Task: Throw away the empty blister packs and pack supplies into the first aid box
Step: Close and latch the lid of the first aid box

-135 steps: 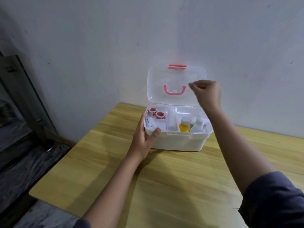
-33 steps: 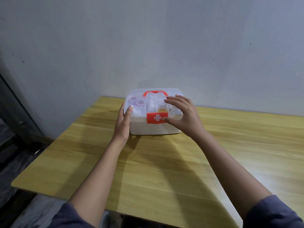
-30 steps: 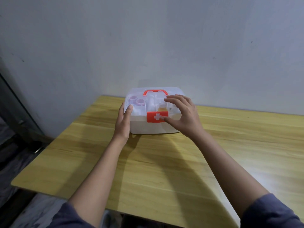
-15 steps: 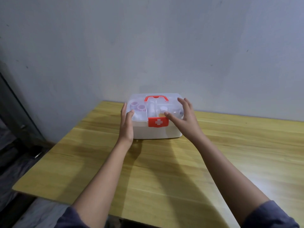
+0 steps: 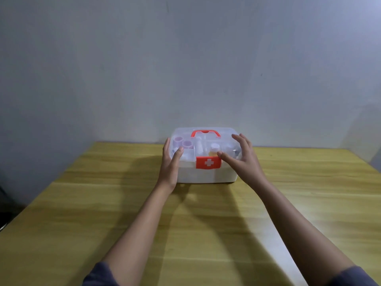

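The white first aid box (image 5: 204, 176) stands on the wooden table (image 5: 208, 228) close to the wall, its clear lid (image 5: 206, 141) down. Its red latch with a white cross (image 5: 208, 162) lies flat on the front, and the red handle (image 5: 205, 133) lies on top. Bottles and tape rolls show through the lid. My left hand (image 5: 170, 166) clasps the box's left side with the thumb on the lid. My right hand (image 5: 243, 159) is at the lid's right part, fingers spread and lifted, thumb tip beside the latch. No blister packs are in view.
A plain grey wall (image 5: 185, 69) rises right behind the box. The table's left edge (image 5: 47, 190) drops to a dark floor area. Bare wood lies in front of the box and to its right.
The lid, open 4.5 s ago, is down and latched. In the last second my right hand slid off the latch to the lid's right side and its fingers spread and lifted. My left hand stayed put.
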Available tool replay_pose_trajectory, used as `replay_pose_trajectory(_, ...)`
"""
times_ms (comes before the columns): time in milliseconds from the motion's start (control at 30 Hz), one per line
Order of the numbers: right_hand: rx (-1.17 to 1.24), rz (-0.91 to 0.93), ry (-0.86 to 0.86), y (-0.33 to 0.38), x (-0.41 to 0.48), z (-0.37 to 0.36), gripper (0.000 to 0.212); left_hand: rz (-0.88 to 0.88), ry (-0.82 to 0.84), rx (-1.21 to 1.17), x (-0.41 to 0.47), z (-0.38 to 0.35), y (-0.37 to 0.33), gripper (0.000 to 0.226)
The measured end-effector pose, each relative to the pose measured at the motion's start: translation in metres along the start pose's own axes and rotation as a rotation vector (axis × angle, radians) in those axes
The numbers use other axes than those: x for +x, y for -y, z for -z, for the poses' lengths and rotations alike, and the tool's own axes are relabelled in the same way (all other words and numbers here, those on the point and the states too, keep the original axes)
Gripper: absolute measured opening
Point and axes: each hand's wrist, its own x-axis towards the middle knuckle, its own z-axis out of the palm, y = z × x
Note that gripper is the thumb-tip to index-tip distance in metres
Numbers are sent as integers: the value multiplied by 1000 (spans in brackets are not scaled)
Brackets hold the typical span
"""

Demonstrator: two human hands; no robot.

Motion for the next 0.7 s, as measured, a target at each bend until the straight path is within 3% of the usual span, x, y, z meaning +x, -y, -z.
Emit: replay_pose_trajectory(700, -4, -9, -33, -36, 63, 8, 73, 113, 118, 48, 71, -33, 12, 61)
